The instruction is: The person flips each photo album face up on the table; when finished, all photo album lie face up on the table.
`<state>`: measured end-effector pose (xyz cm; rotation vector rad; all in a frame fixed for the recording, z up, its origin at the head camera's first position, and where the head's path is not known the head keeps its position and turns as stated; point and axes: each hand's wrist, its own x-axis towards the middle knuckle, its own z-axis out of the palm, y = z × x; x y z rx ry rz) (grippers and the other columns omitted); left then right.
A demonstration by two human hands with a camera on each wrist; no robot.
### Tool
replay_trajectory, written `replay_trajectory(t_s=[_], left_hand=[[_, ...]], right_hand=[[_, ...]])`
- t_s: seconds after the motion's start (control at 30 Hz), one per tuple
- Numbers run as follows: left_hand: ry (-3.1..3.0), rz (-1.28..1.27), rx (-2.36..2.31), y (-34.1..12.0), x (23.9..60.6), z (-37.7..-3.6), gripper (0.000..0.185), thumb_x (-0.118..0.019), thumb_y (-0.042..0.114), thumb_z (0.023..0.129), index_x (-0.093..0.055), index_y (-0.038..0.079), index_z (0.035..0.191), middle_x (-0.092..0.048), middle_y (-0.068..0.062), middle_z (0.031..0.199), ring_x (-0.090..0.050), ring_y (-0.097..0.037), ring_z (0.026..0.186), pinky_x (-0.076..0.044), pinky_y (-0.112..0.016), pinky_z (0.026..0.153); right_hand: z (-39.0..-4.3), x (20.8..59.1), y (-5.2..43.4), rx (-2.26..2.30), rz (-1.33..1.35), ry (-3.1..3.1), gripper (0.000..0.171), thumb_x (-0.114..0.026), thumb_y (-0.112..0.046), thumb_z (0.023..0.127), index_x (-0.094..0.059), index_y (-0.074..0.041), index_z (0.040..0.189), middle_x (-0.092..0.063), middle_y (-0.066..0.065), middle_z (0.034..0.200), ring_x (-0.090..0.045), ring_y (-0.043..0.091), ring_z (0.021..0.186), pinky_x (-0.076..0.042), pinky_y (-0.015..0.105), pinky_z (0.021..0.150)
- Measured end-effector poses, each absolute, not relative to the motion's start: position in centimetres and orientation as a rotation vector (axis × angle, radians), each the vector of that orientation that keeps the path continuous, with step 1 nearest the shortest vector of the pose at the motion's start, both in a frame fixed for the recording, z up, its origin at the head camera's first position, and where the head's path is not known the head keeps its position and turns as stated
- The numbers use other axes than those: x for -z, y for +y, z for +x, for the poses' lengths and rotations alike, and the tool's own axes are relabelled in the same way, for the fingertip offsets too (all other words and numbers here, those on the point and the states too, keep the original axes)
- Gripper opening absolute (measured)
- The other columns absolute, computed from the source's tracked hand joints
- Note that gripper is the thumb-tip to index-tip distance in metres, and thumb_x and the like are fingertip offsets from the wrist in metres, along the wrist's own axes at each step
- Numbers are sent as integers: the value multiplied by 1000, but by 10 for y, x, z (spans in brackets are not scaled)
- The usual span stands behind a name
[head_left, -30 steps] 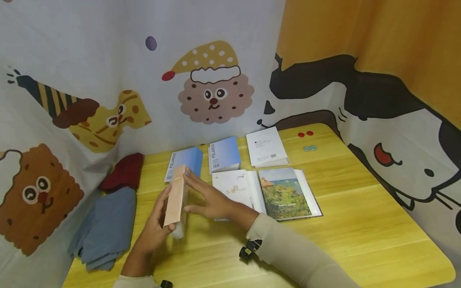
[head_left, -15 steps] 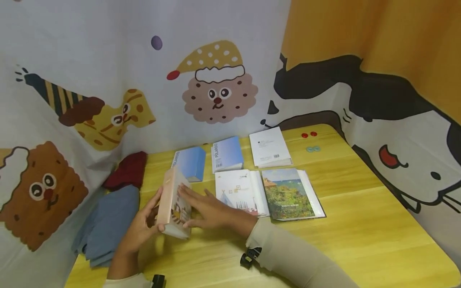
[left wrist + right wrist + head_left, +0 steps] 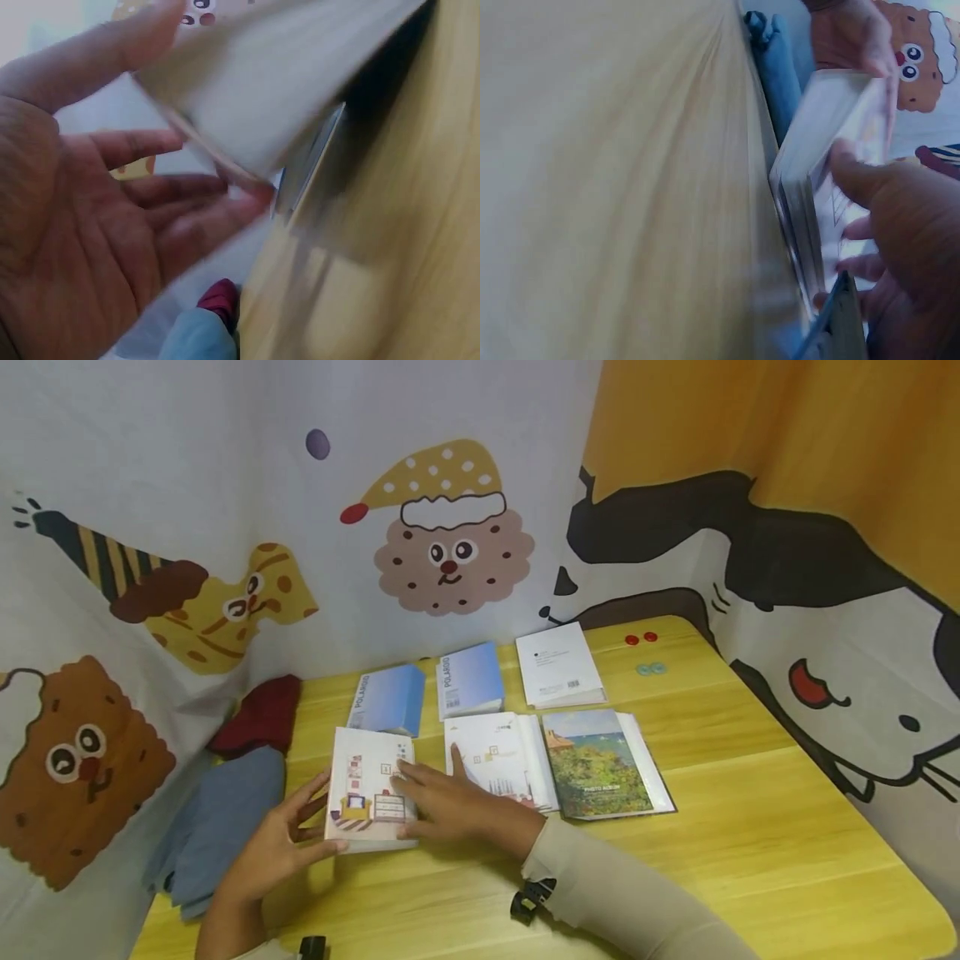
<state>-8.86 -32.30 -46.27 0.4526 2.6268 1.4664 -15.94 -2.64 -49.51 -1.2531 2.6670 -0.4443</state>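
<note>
Head view: small photo album [image 3: 371,788] lies flat on the table [image 3: 750,843], just left of the open album [image 3: 555,762]. My right hand [image 3: 438,802] rests flat on its cover, fingers straight; left hand [image 3: 277,847] relaxed, touching its left edge w/ fingertips.

Head view bright, even, sharp from my seat; soft shadows under sleeves. Both wrist views dim, heavily motion-blurred, close surfaces out of focus.
</note>
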Motion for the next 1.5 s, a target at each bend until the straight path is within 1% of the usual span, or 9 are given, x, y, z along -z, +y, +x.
replay_trajectory(t_s=[0.13,0.3,0.47,0.63,0.9,1.03,1.1,1.23,1.5], left_hand=[[2615,355,-1367,-323,469,-91,107,-89,14,93,-20,-3,173,-31,-40,171,-55,-62,141,-62,-23,89],[2832,383,-1115,-315,478,-97,95,-90,24,92,-39,-10,164,-47,-41,160,-58,-58,139,-60,-50,104],[2912,346,-983,-306,479,-98,100,-92,33,90,-40,-9,164,-34,-45,166,-44,-67,147,-45,-77,112],[2998,344,-819,-293,472,-102,96,-91,33,90,-43,-12,161,-14,-47,172,-32,-69,153,-45,-77,115],[2994,566,-558,-251,444,-121,86,-86,35,96,-48,-7,160,-25,-38,175,-55,-56,145,-34,-83,119],[2905,615,-539,-223,425,-142,87,-81,38,100,-42,-3,165,-20,-32,179,-49,-54,151,-29,-81,124],[2855,616,-542,-207,416,-152,89,-79,41,101,-37,1,169,-14,-28,181,-33,-54,161,-25,-78,128],[2749,627,-574,-167,405,-171,92,-75,47,103,-29,8,173,-4,-20,185,-23,-49,167,-19,-74,133],[2612,669,-597,-83,403,-204,93,-71,53,105,-25,13,175,3,-11,186,-17,-40,171,-22,-65,136]], right_hand=[[-155,502,-26,386,-1253,2715,84,-47,-73,106,-33,-24,173,-21,5,184,-31,22,168,-2,82,129],[-149,502,-28,320,-1242,2757,80,-49,-72,107,-39,-25,171,-26,4,183,-36,21,166,-5,84,128],[-149,500,-25,321,-1193,2769,78,-51,-71,106,-42,-26,169,-28,4,182,-36,22,166,-4,84,128],[-160,493,-10,383,-1144,2797,74,-53,-66,108,-45,-24,168,-29,5,182,-37,27,166,-3,86,127],[-187,473,58,614,-937,2885,72,-64,-55,107,-47,-17,167,-31,10,181,-37,32,165,1,87,125],[-202,472,98,669,-807,2938,72,-66,-52,107,-48,-14,166,-32,13,180,-38,37,164,2,90,123],[-207,473,116,709,-747,2952,71,-67,-50,107,-48,-14,166,-32,15,180,-38,40,163,3,91,122],[-214,473,147,811,-668,2956,69,-69,-44,107,-49,-12,165,-31,18,180,-37,46,162,7,91,120],[-230,472,201,936,-492,2916,72,-68,-41,109,-43,-7,167,-21,24,181,-21,53,166,9,92,119]])
